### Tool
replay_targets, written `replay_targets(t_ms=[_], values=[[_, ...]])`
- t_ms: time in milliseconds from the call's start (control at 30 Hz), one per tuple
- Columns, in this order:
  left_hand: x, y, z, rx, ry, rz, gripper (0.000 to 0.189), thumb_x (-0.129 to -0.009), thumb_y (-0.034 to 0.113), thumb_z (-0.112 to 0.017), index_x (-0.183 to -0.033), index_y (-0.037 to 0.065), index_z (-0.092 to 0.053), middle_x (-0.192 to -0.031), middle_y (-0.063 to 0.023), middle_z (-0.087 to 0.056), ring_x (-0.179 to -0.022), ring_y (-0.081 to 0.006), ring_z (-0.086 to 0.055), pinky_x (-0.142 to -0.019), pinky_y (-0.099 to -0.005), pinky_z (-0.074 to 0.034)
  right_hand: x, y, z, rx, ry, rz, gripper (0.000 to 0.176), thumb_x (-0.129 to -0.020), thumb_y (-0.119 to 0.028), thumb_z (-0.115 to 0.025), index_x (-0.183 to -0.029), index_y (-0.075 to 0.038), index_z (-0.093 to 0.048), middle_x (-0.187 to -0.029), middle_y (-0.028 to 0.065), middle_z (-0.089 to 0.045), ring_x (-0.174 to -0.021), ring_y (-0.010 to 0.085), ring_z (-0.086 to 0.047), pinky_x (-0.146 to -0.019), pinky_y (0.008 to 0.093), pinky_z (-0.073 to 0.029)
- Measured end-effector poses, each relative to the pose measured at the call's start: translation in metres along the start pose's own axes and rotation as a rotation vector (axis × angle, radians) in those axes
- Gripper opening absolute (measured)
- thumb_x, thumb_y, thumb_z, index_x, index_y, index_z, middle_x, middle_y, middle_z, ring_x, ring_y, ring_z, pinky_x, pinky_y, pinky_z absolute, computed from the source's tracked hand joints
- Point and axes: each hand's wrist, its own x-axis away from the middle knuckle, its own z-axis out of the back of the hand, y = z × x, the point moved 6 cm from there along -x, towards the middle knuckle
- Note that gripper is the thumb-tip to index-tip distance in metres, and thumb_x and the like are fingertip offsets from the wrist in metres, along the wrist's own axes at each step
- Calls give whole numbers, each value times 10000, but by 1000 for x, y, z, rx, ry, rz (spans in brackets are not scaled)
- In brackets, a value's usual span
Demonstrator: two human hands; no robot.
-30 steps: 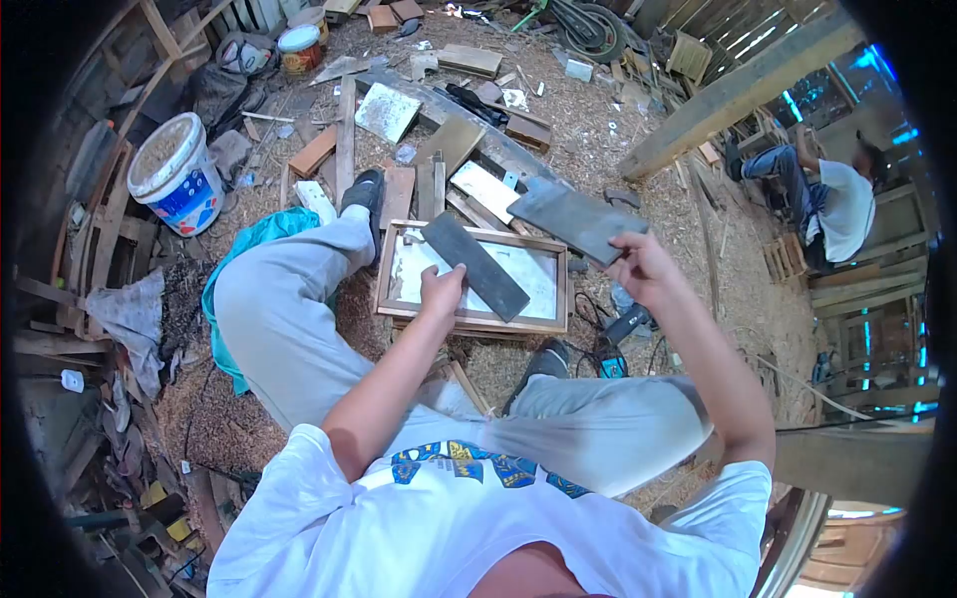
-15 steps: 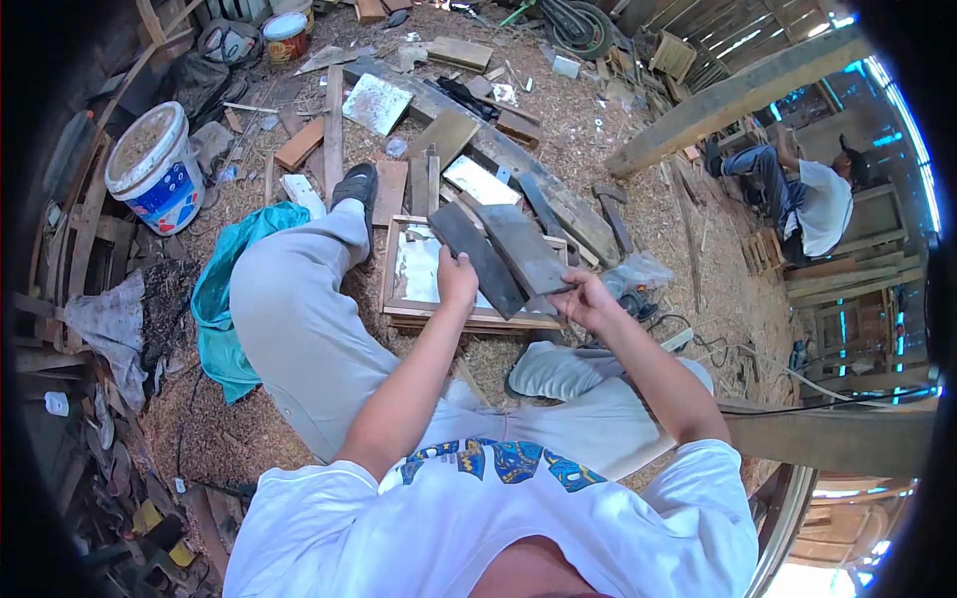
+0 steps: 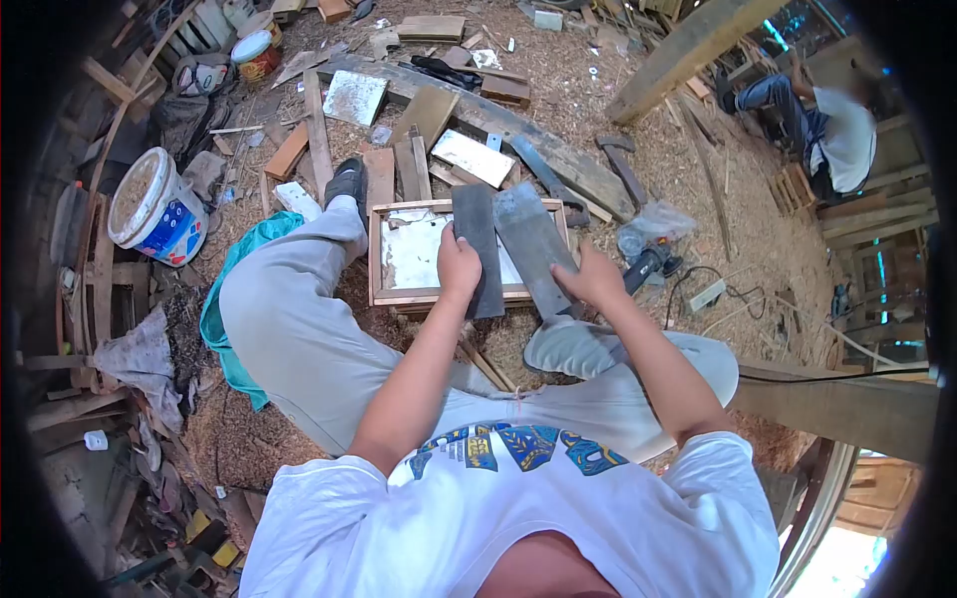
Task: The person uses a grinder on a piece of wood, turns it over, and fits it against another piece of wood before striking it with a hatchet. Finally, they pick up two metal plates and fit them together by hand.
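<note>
My left hand [image 3: 459, 267] is closed around the lower part of a dark flat board [image 3: 478, 234], held nearly upright. A second grey board [image 3: 531, 239], a little wider and tilted, is gripped near its lower right edge by my right hand [image 3: 595, 276]. The two boards are close together at their upper parts and spread apart lower down. Beneath them lies a shallow wooden frame [image 3: 378, 254] with a white, patchy panel [image 3: 412, 249] inside, partly hidden by the boards.
A power tool [image 3: 650, 264] and its cord lie right of the frame. Beyond it are a long beam [image 3: 568, 177], a hammer-like tool [image 3: 623, 167] and wood pieces. A white bucket [image 3: 158, 204] stands left. Another person [image 3: 842, 135] sits at the upper right.
Both boards have turned more upright, and their lower ends have moved apart. My right hand has shifted slightly on its board. The view has shifted a little.
</note>
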Motion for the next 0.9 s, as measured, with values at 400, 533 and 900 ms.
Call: replay_targets(t_ms=[400,533,900], values=[[2,-14,-15,288,-27,42,394,-1054,55,-414,-1417,-70,-502,-1304,-210,-641,-1167,-292,-639,-1048,-382,-468,-11,8,-30,-292,271,68,885,-847,-559,-766,-1430,30,-457,-1203,348,-658,-1125,478,-657,-994,505,-514],[4,-23,-17,292,-20,55,400,-1061,72,-402,-1420,-72,-506,-1307,-224,-647,-1184,-320,-643,-1056,-384,-466,-10,20,-30,-386,185,-92,861,-878,-683,-638,-1293,70,-597,-1157,328,-697,-1094,466,-686,-957,509,-531],[17,13,-21,333,-35,-108,391,-1074,68,-397,-1435,-51,-490,-1303,-206,-645,-1210,-294,-625,-1069,-381,-448,-8,16,-26,-461,372,-64,807,-915,-678,-618,-1014,122,-675,-999,368,-695,-997,499,-693,-913,526,-521]])
